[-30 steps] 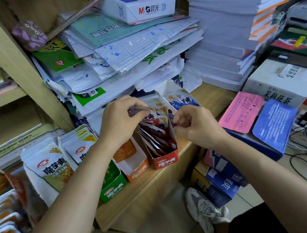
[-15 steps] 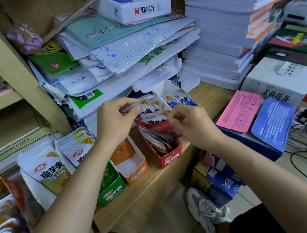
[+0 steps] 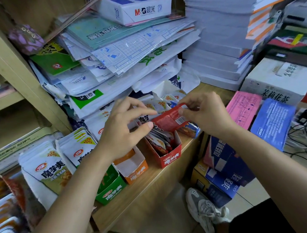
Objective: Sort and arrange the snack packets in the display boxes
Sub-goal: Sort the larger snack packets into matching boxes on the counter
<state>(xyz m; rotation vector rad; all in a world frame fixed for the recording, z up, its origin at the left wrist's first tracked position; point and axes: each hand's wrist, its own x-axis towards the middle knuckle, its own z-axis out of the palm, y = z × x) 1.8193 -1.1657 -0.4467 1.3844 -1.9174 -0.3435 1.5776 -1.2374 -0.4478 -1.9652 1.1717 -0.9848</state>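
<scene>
A red snack packet (image 3: 169, 121) hangs tilted just above the open top of the red display box (image 3: 171, 158), its barcode side up. The right hand (image 3: 207, 115) pinches the packet's end at three o'clock between thumb and curled fingers. The left hand (image 3: 124, 130) is at nine o'clock of the packet, thumb tip touching its corner and forefinger stretched just above with a narrow gap between them; whether it truly grips cannot be told.

More red packets (image 3: 159, 141) stand leaning inside the red box. At its nine o'clock, side by side on the wooden counter (image 3: 146, 189), stands the orange display box (image 3: 135, 171), and farther toward eight o'clock the green display box (image 3: 112, 191) with tall white packets (image 3: 77, 150) behind the left forearm. At two o'clock of the red box, partly hidden under the right hand, is a blue display box (image 3: 192, 130).

At twelve o'clock rises a slanting heap of plastic-wrapped stationery (image 3: 124, 50), topped by a ream of M&G paper (image 3: 135, 8); stacked white paper (image 3: 221, 36) stands at one o'clock. A pink pack (image 3: 244, 108) and a blue pack (image 3: 272, 122) lie at three o'clock, a grey sneaker (image 3: 203, 210) at five.
</scene>
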